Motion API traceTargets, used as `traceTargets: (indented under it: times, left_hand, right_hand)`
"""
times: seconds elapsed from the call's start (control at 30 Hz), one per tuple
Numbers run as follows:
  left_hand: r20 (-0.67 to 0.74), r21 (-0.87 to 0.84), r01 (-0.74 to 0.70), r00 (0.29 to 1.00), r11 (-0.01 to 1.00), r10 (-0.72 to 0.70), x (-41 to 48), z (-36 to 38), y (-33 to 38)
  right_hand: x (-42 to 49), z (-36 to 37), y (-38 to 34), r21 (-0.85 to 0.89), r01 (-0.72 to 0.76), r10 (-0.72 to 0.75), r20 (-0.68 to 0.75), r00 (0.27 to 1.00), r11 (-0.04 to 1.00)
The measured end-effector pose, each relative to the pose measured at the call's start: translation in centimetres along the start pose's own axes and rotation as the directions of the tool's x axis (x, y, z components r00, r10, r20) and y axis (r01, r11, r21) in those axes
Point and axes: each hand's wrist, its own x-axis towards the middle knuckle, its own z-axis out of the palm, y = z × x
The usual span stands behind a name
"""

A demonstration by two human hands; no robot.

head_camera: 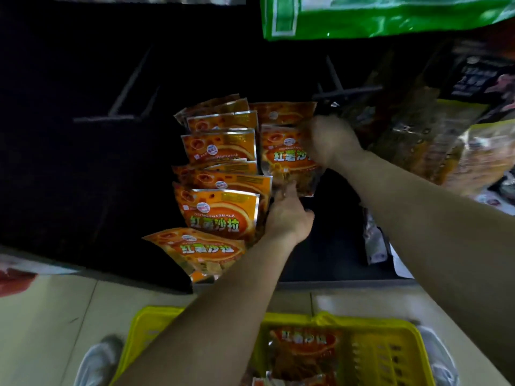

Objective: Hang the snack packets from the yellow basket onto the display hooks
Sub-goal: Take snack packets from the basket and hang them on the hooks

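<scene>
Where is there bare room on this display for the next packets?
Free: the dark panel left of the orange packet column, where bare hooks stick out; also the dark gap under the held packet, right of the left hand. Crowded: that column, and the brown packets beyond the right hand.

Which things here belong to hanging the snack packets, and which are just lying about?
Job: left hand, right hand, held packet, hung packets, hook, yellow basket, spare packets.
Just there: green bag, brown bags, white shoes.
</scene>
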Motion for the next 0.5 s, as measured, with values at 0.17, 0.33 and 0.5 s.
traceTargets:
  times: [0.17,0.33,0.5]
  left_hand:
    - [-0.075,-0.007,0.028,0.997,1.000,-0.029,4.2,1.5,-0.6]
    - [-0.035,0.044,0.045,0.998,0.998,-0.043,5.6,2.4,-0.7]
    - [-0.005,0.101,0.061,0.998,0.993,-0.061,5.9,1.6,-0.5]
  right_hand:
    - [3.3,0.5,-0.3,-0.025,0.044,-0.045,-0.046,0.998,0.999]
    - [3.2,0.5,0.0,-0.027,0.046,-0.050,-0.158,0.986,0.999]
    - [0.1,0.1,0.3,0.163,0.042,-0.003,-0.235,0.972,0.986]
